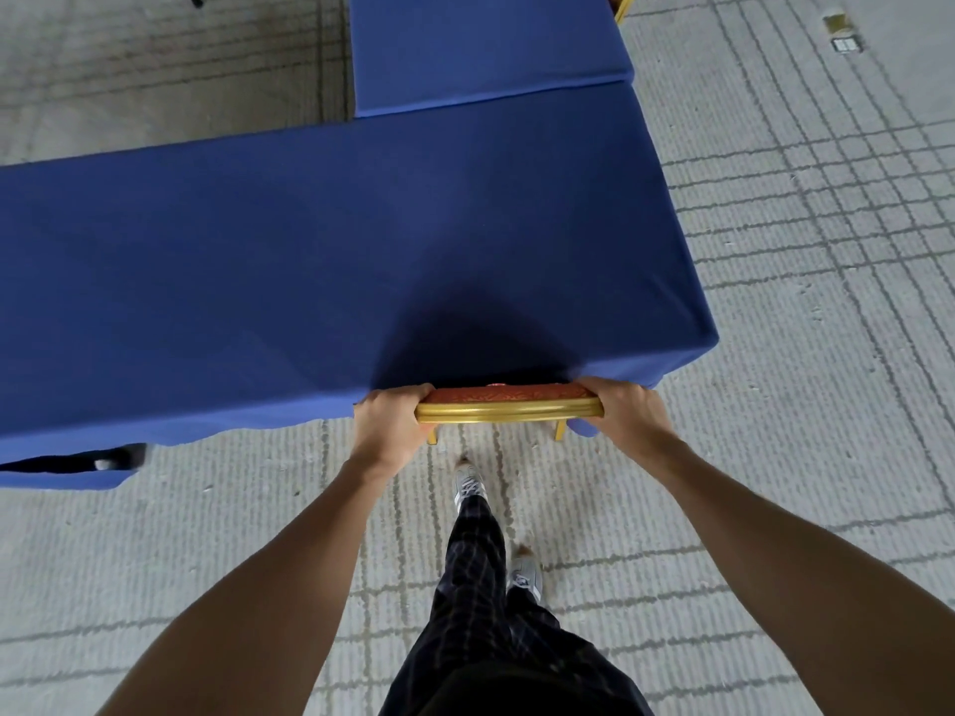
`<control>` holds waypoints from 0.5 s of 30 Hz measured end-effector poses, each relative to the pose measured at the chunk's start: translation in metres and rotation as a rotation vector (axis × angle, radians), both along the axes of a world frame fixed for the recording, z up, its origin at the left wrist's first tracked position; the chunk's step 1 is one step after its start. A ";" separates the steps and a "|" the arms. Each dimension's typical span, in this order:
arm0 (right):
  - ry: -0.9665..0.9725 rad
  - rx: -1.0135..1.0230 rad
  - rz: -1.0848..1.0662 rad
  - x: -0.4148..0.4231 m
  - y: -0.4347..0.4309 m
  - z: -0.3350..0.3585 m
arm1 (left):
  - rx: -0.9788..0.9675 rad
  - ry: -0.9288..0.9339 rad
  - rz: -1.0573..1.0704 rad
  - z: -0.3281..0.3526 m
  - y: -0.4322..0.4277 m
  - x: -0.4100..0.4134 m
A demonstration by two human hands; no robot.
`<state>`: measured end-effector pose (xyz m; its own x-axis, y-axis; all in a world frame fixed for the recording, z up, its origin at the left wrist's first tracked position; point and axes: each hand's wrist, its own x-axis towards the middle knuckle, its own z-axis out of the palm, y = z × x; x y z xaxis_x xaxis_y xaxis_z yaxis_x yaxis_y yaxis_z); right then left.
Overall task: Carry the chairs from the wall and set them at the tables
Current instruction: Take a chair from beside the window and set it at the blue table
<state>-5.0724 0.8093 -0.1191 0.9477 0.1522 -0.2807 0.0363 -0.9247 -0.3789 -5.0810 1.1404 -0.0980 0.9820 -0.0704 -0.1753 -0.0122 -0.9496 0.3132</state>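
Two blue-draped surfaces meeting in an L: near worktop [310, 250], far worktop [480, 49]. Tucked against the near worktop's near edge: gold-framed chair [509, 409], only its backrest top showing. Gripping its ends, fingers [408, 392] curled round the frame: left hand [390, 423], right hand [625, 416].

Head-worn camera looks forward and steeply down, close above the table [320, 240].
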 end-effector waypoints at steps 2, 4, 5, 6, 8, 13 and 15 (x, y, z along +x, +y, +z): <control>-0.002 -0.017 -0.019 0.012 -0.005 0.004 | 0.015 -0.024 0.015 -0.001 -0.010 -0.003; 0.003 -0.018 -0.030 0.024 -0.008 0.007 | 0.025 -0.036 0.041 -0.001 -0.015 0.000; 0.009 -0.016 -0.029 0.027 -0.010 0.008 | 0.034 -0.033 0.044 -0.002 -0.016 0.002; 0.014 -0.016 -0.028 0.029 -0.011 0.008 | 0.044 -0.032 0.039 -0.005 -0.018 0.006; 0.045 -0.010 -0.066 0.025 -0.015 0.007 | 0.041 -0.017 0.036 -0.008 -0.025 0.007; 0.034 -0.121 -0.126 0.018 -0.013 0.011 | -0.064 0.031 0.115 -0.011 -0.038 0.001; 0.038 -0.110 -0.069 0.014 0.000 0.021 | -0.042 0.096 0.096 -0.009 -0.033 -0.003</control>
